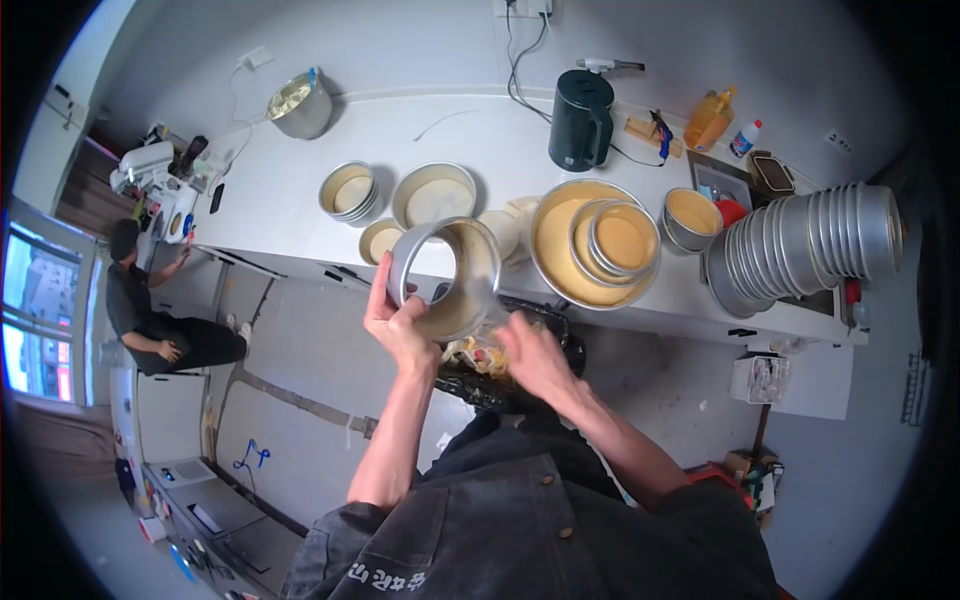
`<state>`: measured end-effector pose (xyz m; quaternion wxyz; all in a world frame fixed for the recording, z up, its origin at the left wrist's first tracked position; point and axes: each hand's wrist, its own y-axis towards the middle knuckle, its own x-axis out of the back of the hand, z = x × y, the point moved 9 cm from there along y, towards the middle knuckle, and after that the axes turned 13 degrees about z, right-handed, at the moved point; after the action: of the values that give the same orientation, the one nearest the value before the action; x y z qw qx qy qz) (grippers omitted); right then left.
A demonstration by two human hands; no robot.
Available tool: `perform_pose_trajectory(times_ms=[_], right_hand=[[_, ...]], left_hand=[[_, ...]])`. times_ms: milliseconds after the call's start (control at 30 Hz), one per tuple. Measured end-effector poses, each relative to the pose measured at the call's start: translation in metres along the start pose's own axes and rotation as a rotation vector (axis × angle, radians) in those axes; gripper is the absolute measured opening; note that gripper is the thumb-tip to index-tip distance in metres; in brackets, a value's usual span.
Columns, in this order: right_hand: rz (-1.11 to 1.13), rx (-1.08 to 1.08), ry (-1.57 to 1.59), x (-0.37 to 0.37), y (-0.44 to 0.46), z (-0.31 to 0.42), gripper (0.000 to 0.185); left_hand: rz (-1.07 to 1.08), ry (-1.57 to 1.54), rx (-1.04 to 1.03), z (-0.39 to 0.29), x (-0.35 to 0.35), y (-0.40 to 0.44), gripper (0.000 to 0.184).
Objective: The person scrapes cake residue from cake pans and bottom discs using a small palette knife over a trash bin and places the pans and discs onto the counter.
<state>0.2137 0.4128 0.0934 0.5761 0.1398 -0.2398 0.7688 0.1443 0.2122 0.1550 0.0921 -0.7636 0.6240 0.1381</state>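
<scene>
My left hand [398, 325] grips a round metal cake tin [478, 262] by its wall, tilted above the counter's front edge. The tin looks bottomless, and pale residue coats its inside. My right hand [535, 350] is closed beside the tin's lower right rim. A blurred, pale, narrow thing runs from it toward the tin's inner wall; motion smears it too much to name. Under both hands stands a bin lined with a black bag [480, 390], with yellowish scraps [478, 355] in it.
On the counter [270, 215] stand small stacked tins [350, 190], a wide tin [434, 195], nested tins with tan insides [595, 245], a dark kettle [581, 120] and a long row of stacked tins [800, 245]. A mixing bowl [300, 105] stands farther back. Another person [160, 310] is at far left.
</scene>
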Motion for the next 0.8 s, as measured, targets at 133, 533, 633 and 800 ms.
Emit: perform_pose_trajectory(times_ms=[133,533,633,800], right_hand=[[0.449,-0.069,0.539,-0.04,-0.012,0.031,0.025],[0.039,0.153,-0.4,0.052,0.007,0.022,0.023],[-0.053,0.226,-0.485,0.05,0.007,0.021,0.021],[0.169,-0.046,-0.033,-0.014,-0.015,-0.031,0.03]], left_hand=[[0.008,-0.029,-0.058,0.002,0.001,-0.007,0.082],[0.676,0.865,-0.143,-0.036,-0.043,-0.005,0.086],[0.689,0.814,0.053,-0.025,-0.051,-0.006,0.077],[0.362,0.362,0.064,0.003,-0.017,0.007,0.078]])
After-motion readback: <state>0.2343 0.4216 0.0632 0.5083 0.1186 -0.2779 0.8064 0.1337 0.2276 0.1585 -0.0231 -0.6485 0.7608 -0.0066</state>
